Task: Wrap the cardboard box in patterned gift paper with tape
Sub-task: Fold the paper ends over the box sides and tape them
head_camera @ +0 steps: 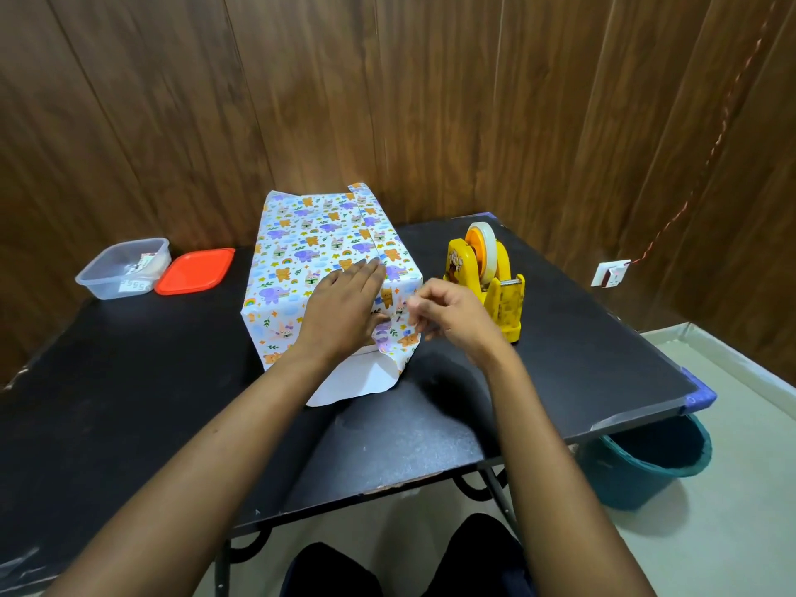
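Near the middle of the black table (172, 381): the box (275, 295), standing lengthwise away from the viewer, covered on top and sides with the paper (318, 226). At the near end, a loose flap (357, 381) of the paper with the white back side up, lying on the table.

Left hand (344, 308) flat on the top of the box, palm down, fingers (370, 273) straight and close together, pointing away and a little to the right, tips at the seam of the paper. Forearm stretched straight forward over the table edge.

Right hand (448, 312) just beside the near right corner of the box, raised a little, wrist bent inward. Fingers curled, thumb and forefinger pinched together on a small pale strip (412, 301), probably tape, hard to see clearly.

To the right of the box, near the right hand: a yellow dispenser (486, 273) with a tape roll. At the far left of the table: a clear tub (120, 269), with an orange lid (194, 271) touching it. Below the right table corner, on the floor: a teal bucket (646, 463).
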Demonstrator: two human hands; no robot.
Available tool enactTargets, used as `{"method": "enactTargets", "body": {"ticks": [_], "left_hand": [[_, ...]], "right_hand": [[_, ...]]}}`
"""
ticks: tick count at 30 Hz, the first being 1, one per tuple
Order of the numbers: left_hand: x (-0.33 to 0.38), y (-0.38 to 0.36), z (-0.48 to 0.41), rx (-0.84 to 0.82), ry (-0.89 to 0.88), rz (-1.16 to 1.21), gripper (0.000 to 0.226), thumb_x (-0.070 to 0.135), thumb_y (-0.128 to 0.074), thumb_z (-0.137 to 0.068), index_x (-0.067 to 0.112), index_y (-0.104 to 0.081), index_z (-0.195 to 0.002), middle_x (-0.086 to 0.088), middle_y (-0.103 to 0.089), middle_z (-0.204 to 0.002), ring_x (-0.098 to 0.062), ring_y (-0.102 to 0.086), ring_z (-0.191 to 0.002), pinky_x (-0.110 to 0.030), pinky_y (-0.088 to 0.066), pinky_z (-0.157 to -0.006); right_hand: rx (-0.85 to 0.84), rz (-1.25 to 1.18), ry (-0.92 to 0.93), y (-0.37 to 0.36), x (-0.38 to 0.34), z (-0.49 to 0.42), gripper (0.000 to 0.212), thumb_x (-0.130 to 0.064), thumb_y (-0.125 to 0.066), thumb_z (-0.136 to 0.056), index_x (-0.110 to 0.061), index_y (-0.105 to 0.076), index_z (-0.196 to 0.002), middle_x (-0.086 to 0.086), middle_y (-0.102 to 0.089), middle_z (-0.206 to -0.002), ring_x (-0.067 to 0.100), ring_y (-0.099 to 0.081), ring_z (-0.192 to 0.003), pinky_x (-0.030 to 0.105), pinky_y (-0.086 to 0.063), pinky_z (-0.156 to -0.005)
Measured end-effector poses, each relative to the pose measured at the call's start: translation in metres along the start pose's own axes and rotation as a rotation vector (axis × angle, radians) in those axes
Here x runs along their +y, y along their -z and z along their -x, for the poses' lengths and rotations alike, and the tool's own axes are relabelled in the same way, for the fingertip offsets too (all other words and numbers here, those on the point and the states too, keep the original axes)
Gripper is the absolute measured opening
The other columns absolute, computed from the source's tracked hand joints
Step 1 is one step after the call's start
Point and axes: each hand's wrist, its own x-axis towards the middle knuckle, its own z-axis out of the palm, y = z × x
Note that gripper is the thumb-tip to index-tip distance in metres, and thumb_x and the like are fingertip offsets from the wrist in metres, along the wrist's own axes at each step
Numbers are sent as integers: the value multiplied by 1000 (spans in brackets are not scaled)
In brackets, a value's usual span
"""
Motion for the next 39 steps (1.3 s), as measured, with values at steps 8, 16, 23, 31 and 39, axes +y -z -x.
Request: {"method": "enactTargets", "body": {"ticks": [8,16,23,31,39], "left_hand": [[-1,-1,0,-33,-11,15,73,37,-54,-91,14,-17,-149,-3,-19,-156,-19,-19,-142,-33,-17,-114],[0,-2,0,-19,-5,29,72,37,-55,-91,14,-18,-149,-3,-21,-155,-19,-20,-142,-33,-16,-114],[0,-3,-1,-16,-7,16,74,40,-53,-91,15,-15,-149,-2,-18,-156,-18,-18,-143,-33,-15,-114],[0,-3,0,-11,-3,14,74,40,-54,-91,14,-18,-149,-3,-21,-155,-19,-20,-142,-33,-16,-114],[-3,-4,1,4,-39,35,74,40,-56,-89,12,-22,-148,-5,-24,-154,-21,-23,-141,-36,-19,-113]], "right_hand": [[-28,347,-23,-25,29,-18,28,-14,-62,-88,-28,-57,-63,-9,-55,-52,18,-55,-53,43,-55,-61],[255,755,5,-46,28,-7,20,-26,-50,-94,-17,-61,-107,11,-68,-104,33,-59,-96,33,-44,-72],[323,818,-7,-51,27,-1,25,-25,-46,-97,-12,-56,-116,14,-67,-107,35,-59,-100,34,-44,-74],[341,687,-72,-49,34,-3,22,-30,-50,-95,-12,-59,-103,12,-67,-99,33,-59,-94,33,-42,-68],[374,493,-128,-50,36,-15,24,-31,-60,-89,-9,-60,-80,12,-68,-83,29,-62,-80,29,-36,-59]]}}
